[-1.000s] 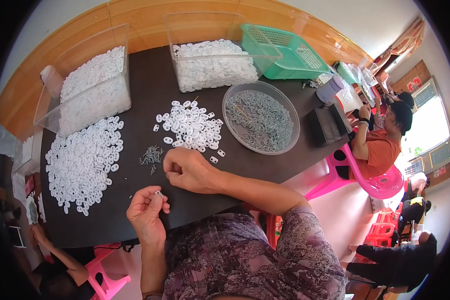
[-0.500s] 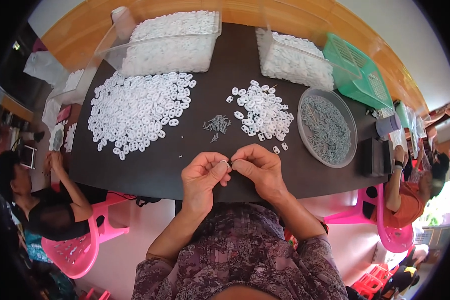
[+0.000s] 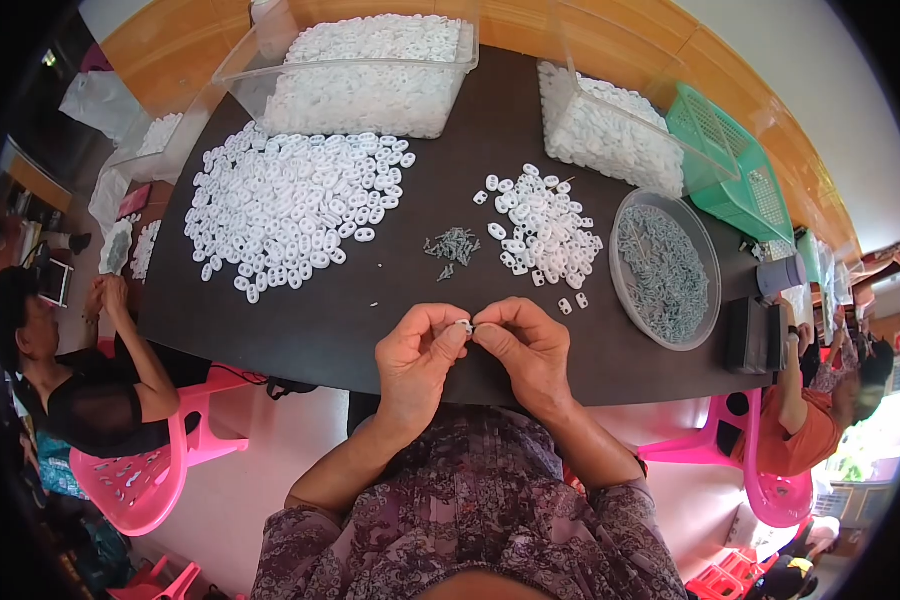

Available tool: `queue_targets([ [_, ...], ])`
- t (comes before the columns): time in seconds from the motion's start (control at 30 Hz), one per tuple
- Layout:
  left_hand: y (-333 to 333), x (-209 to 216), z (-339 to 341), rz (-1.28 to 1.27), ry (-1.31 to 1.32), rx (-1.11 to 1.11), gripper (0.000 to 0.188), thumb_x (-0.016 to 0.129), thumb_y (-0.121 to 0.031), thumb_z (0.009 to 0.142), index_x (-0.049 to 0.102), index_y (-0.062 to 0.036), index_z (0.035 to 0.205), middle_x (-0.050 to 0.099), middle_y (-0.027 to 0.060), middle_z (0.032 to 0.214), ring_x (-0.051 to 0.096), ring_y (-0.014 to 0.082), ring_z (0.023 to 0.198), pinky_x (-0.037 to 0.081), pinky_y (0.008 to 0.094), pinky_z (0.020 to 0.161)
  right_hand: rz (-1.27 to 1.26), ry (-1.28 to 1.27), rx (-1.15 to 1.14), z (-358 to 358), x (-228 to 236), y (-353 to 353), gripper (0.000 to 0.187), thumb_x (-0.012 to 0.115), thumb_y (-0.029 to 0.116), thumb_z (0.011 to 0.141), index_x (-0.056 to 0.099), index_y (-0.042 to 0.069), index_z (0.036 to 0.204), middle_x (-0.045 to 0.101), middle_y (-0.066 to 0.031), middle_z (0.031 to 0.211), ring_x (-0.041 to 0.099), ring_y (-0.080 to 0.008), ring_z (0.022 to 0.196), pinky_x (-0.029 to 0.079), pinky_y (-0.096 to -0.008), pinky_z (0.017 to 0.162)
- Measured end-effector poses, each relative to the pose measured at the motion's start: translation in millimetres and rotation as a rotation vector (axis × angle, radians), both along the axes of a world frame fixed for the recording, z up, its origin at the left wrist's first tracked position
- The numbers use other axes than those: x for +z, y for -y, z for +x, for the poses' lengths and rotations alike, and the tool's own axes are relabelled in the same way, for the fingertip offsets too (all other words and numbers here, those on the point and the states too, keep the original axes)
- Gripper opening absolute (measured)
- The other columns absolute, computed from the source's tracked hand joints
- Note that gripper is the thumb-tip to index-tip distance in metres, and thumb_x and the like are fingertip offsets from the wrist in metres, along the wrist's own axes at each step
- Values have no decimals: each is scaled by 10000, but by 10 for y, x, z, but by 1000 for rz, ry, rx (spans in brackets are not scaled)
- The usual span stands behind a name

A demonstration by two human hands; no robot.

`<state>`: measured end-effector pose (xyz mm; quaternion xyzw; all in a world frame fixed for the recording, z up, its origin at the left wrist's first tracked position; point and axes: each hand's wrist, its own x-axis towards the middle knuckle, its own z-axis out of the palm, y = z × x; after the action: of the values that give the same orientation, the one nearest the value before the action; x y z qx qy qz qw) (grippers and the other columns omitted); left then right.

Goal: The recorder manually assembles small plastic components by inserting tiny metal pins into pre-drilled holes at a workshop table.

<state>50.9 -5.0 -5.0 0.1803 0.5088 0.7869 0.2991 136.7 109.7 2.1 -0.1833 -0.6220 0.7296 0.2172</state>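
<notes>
My left hand [image 3: 412,365] pinches a small white plastic piece [image 3: 466,326] between thumb and forefinger, just above the near edge of the table. Fingertip to fingertip with it, my right hand [image 3: 530,352] is closed in a pinch at the piece's right side. Whatever is in the right fingertips is too small and covered to make out. Beyond my hands lies a little heap of grey screws [image 3: 452,246]. Right of that heap is a pile of small white two-holed pieces [image 3: 550,225]. A larger pile of white oval two-holed pieces [image 3: 290,210] spreads at the left.
Two clear bins [image 3: 370,97] [image 3: 610,135] of white pieces stand at the back. A round tray [image 3: 712,300] of grey screws, a green basket [image 3: 735,165] and a black box [image 3: 750,335] are at the right. People sit on pink chairs [image 3: 155,485] at both sides.
The whole view has shifted slightly, so the table things appear a bit farther right. Both hands stay pinched together; the white piece shows more between the fingertips.
</notes>
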Motion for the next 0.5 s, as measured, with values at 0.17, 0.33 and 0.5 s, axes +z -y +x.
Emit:
queue_targets([
  [0.17,6,-5,32,-21,-56,40,137,625,-97,911,609,8,997,610,15,862,543,63,708,454,188,639,-2,-16,-13,-4,-25,25,86,616,-7,878,610,-21,963,631,-25,896,579,-78,825,470,-210,754],
  [0.33,5,-110,36,-111,-339,123,118,626,-71,906,603,21,977,585,16,858,537,67,700,451,194,635,37,-28,-43,-13,-27,68,60,619,14,889,623,-15,941,608,3,851,549,-49,796,458,-197,718],
  [0.5,-26,-59,77,-181,-596,265,78,633,-26,881,607,22,938,564,41,796,533,98,665,437,220,590,211,-62,-78,-27,-30,134,38,610,1,886,615,-24,915,571,-5,814,523,-50,746,436,-202,663],
])
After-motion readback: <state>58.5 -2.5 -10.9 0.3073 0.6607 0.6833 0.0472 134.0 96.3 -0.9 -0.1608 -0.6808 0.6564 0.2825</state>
